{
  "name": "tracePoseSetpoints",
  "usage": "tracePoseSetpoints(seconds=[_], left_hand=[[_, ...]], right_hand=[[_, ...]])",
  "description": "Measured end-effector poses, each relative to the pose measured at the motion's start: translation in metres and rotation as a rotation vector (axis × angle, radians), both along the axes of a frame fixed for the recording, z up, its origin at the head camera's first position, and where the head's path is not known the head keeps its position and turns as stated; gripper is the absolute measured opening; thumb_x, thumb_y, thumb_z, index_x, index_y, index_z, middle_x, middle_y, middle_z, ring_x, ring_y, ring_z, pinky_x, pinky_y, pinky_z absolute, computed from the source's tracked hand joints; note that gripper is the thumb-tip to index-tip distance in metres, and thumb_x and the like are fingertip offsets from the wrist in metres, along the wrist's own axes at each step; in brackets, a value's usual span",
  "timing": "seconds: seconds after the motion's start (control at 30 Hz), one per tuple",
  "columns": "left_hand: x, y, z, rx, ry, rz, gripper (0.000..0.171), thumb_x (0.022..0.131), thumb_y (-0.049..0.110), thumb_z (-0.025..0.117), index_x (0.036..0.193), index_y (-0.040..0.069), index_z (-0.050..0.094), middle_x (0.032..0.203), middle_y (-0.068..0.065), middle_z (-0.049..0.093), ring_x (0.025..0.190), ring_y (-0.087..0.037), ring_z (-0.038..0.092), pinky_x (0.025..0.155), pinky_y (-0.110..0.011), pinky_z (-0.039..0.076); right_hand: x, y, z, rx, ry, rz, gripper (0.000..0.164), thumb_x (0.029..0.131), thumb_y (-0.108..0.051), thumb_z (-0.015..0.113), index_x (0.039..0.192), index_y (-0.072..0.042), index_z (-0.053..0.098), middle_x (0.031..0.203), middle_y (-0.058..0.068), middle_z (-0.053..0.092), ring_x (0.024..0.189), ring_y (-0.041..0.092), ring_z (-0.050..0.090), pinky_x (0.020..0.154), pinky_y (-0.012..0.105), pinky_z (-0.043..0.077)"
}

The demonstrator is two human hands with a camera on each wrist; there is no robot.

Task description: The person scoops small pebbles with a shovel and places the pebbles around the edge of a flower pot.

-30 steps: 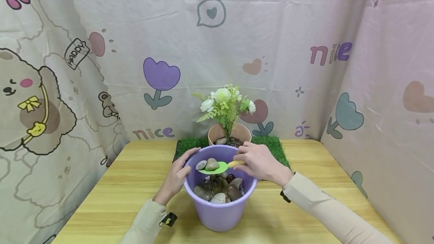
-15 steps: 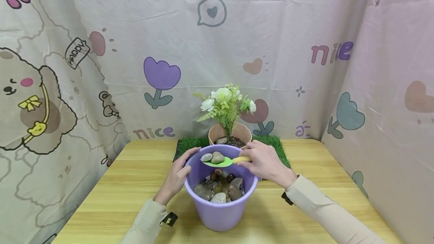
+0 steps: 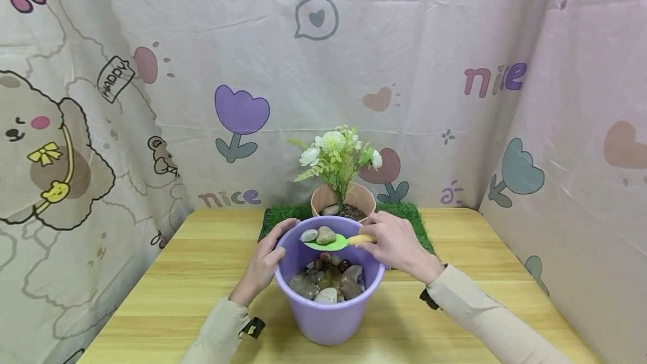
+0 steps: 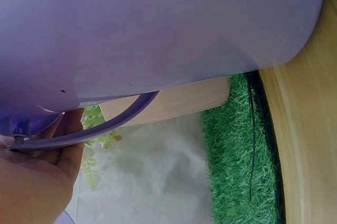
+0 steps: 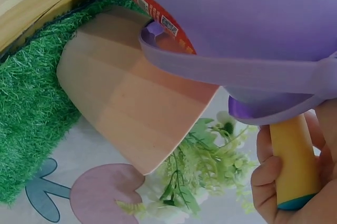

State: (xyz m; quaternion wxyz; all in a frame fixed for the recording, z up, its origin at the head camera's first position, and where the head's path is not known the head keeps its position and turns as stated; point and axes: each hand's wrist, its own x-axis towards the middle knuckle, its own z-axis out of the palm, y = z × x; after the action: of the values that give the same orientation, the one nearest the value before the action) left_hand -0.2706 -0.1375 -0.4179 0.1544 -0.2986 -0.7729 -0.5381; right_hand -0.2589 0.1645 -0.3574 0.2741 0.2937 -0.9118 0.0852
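Stones [image 3: 326,235] are resting on the trowel [image 3: 341,242] my right hand [image 3: 396,245] is gripping, toward twelve o'clock across the bucket [image 3: 329,322] my left hand [image 3: 265,254] is holding at ten, so tilting is risking spills.

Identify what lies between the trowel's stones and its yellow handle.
A bare stretch of green blade lies between the stones and handle; the head view shows it.

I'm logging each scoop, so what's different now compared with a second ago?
The right hand has moved the shovel a little to the right and toward the far rim, carrying its two stones along. Nothing was taken hold of or let go. The left hand still grips the bucket, which stayed put, as did the flowers behind.
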Motion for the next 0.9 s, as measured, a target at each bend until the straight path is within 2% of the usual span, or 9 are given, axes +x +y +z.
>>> tracePoseSetpoints(seconds=[0.17, 0.57, 0.9], left_hand=[[0.0004, 0.0007, 0.0006, 0.015, -0.011, -0.003, 0.069, 0.078, -0.009, 0.04, 0.144, 0.01, 0.045, 0.143, -0.012, 0.053, 0.134, -0.029, 0.047, 0.102, -0.013, 0.035], [0.0008, 0.0011, 0.0011, 0.021, -0.024, -0.01, 0.068, 0.079, -0.009, 0.04, 0.145, 0.011, 0.044, 0.145, -0.013, 0.052, 0.134, -0.03, 0.047, 0.102, -0.014, 0.036], [0.0012, 0.0008, -0.0002, 0.009, -0.032, -0.003, 0.068, 0.08, -0.008, 0.04, 0.145, 0.012, 0.044, 0.145, -0.012, 0.051, 0.135, -0.03, 0.046, 0.102, -0.015, 0.037]], right_hand=[[0.0005, 0.0016, -0.0012, -0.02, 0.044, 0.039, 0.018, 0.076, -0.039, 0.081, 0.088, -0.027, 0.079, 0.094, -0.011, 0.07, 0.084, 0.007, 0.062, 0.058, 0.022, 0.045], [0.0023, 0.0058, -0.004, -0.05, 0.15, 0.096, 0.016, 0.072, -0.036, 0.084, 0.084, -0.027, 0.078, 0.094, -0.012, 0.071, 0.085, 0.008, 0.065, 0.056, 0.024, 0.048], [0.0023, 0.0098, -0.0061, -0.061, 0.194, 0.123, 0.021, 0.072, -0.037, 0.084, 0.09, -0.026, 0.079, 0.094, -0.011, 0.071, 0.082, 0.007, 0.063, 0.057, 0.024, 0.048]])
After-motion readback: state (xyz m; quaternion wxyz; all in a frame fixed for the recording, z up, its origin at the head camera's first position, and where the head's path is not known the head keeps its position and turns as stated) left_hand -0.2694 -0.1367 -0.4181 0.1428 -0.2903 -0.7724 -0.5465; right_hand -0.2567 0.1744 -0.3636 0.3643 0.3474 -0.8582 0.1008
